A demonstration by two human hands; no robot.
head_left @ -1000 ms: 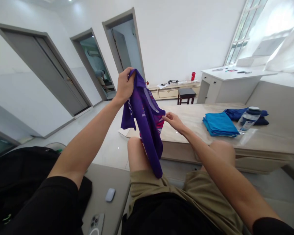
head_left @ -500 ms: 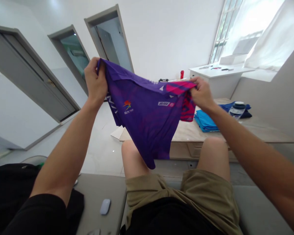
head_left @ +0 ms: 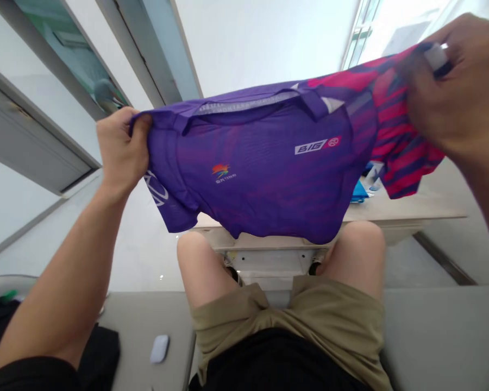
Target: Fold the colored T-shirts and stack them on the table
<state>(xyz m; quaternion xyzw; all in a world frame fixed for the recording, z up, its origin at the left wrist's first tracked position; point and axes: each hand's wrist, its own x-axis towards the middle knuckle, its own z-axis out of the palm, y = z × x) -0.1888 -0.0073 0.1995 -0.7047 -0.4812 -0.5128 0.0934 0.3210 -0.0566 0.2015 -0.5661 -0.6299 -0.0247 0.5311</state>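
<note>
A purple T-shirt [head_left: 264, 168] with one pink-striped sleeve hangs stretched in the air above my knees, its front and collar toward me. My left hand [head_left: 124, 144] is closed on the shoulder at the left, thumb on top of the cloth. At the upper right my right hand [head_left: 460, 81] grips the pink-striped shoulder, and a small white patch shows between its fingers. The chest bears a colourful logo on the left and a white "BIG" print on the right. The lower hem hangs loose and uneven.
Behind the shirt stands a low table [head_left: 424, 209], with blue folded cloth [head_left: 358, 193] partly hidden on it. On the grey sofa seat [head_left: 138, 315] lies a small white case [head_left: 160, 348]. Black cloth [head_left: 101, 353] lies at the lower left.
Both hands have moved apart, the right one up and nearer to me. The shirt is now spread wide, with its collar and chest facing me. My view has tilted down.
</note>
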